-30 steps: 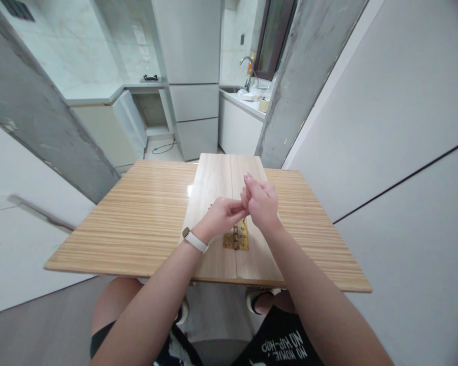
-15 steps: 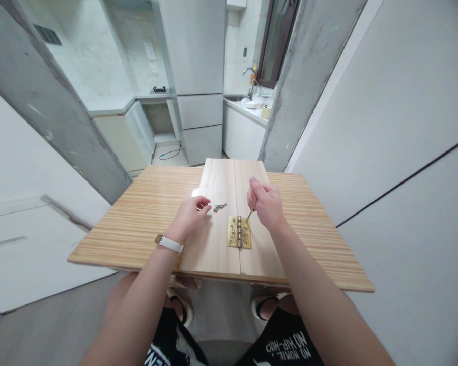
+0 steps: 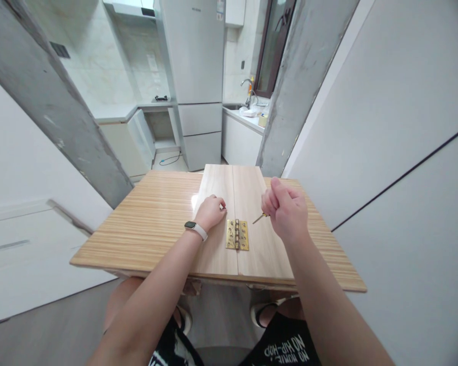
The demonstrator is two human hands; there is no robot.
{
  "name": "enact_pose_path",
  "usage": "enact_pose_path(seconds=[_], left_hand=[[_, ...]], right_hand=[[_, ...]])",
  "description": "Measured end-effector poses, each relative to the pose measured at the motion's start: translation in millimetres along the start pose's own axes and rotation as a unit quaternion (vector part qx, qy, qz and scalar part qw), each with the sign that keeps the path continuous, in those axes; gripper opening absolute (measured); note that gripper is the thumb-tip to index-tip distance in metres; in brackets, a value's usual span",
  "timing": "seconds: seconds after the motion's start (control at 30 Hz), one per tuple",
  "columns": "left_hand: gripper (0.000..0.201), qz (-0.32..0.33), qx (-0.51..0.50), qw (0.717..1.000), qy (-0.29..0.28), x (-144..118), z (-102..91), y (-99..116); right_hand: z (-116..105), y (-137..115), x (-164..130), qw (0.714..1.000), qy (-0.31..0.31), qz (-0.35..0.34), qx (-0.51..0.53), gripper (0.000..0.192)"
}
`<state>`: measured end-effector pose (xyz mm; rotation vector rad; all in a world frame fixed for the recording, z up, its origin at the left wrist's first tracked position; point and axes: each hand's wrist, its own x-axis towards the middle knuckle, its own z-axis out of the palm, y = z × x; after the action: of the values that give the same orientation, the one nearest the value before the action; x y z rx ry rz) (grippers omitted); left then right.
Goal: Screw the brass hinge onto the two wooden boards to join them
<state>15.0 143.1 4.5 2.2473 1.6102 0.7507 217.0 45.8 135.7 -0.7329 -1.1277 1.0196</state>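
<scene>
Two pale wooden boards [image 3: 252,193] lie side by side on a striped wooden table [image 3: 152,223]. A brass hinge [image 3: 237,234] sits flat across their seam. My left hand [image 3: 210,211], a watch on its wrist, rests on the left board just left of the hinge, fingers curled down over the spot where small screws lay; the screws are hidden under it. Right of the hinge and a little above the right board, my right hand [image 3: 286,213] is closed around a small screwdriver [image 3: 258,219], whose thin tip points left toward the hinge.
A grey concrete pillar [image 3: 290,86] and a white wall [image 3: 385,127] stand close on the right, and another slanted pillar [image 3: 53,101] on the left. A kitchen with a fridge [image 3: 194,76] and a sink counter [image 3: 244,114] lies beyond the table. My knees are under the near edge.
My hands were together above the hinge, then parted. The left hand has moved onto the loose screws and covers them. The right hand has drawn back to the right with the screwdriver.
</scene>
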Motion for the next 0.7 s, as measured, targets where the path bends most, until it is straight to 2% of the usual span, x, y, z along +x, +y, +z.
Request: enact_pose_path(seconds=[0.17,0.33,0.4,0.43,0.5,0.57,0.63,0.7], left_hand=[[0.009,0.011,-0.018,1.000,-0.001,4.2,3.1,5.9],[0.009,0.026,-0.065,0.997,0.011,-3.2,-7.4,13.3],[0.010,0.029,-0.096,0.995,0.011,-11.8,-15.1,13.7],[0.011,0.031,-0.117,0.993,0.009,-17.5,-18.9,13.2],[0.011,0.023,-0.204,0.978,0.021,-31.2,-25.4,11.4],[0.011,0.000,-0.249,0.968,0.030,-47.2,-29.4,10.2],[0.012,-0.024,-0.284,0.958,0.035,-64.1,-30.9,11.2],[0.017,-0.043,-0.304,0.951,0.034,-80.3,-30.6,14.1]], right_hand=[[-27.5,0.7,-36.8,0.999,0.025,0.024,-0.023,0.063],[-47.0,3.9,-61.3,0.996,0.079,0.015,-0.028,0.064],[-53.0,2.1,-66.8,0.993,0.085,0.003,-0.087,0.063],[-55.2,1.7,-69.0,0.986,0.075,-0.005,-0.151,0.061],[-56.6,3.5,-72.9,0.946,0.019,-0.024,-0.323,0.054],[-52.6,10.7,-77.2,0.874,-0.072,-0.031,-0.480,0.039],[-44.2,23.8,-82.9,0.803,-0.161,-0.022,-0.574,0.022],[-34.8,40.3,-89.9,0.747,-0.211,-0.014,-0.630,0.026]])
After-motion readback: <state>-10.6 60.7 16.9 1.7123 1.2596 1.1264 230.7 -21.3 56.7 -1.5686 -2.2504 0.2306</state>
